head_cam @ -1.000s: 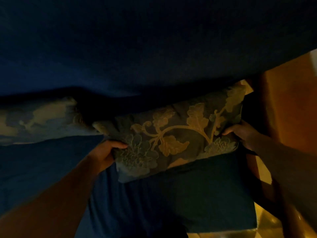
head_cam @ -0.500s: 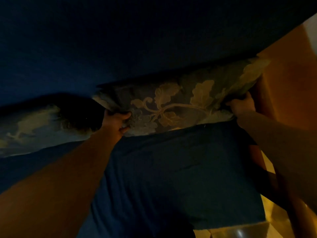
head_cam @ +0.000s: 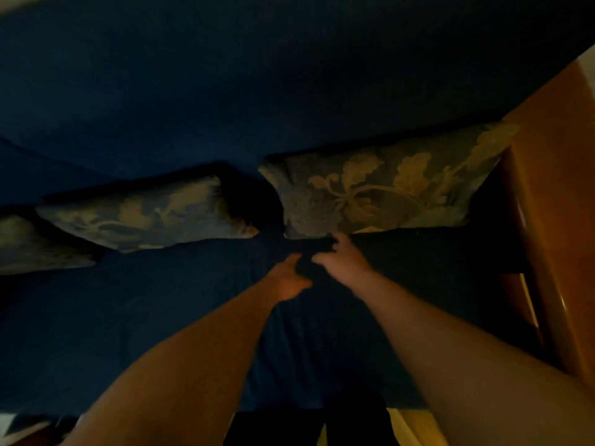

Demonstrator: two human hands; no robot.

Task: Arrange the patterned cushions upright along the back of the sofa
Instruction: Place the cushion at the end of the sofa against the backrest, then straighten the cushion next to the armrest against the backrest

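Bare-skinned and blurred by dim light, both hands reach forward over the dark blue sofa seat, neither one holding anything. The left hand hovers with its fingers loosely spread and its thumb raised toward the other hand. The right hand sits just beside it, slightly further forward, fingers loose and parted, its fingertips just below the lower edge of the nearest cushion; whether they touch the fabric cannot be told.

That right cushion, dark with a pale leaf-and-vine pattern, stands propped directly beyond the right hand, leaning against the blue sofa back. Its far corner meets the wooden armrest off to the right of the hands.

Beyond and to the left of the left hand, a middle cushion of the same pattern leans against the back as well, separated from the first by a dark gap. Further left again, part of a third cushion shows at the picture's edge, just beside the middle one.
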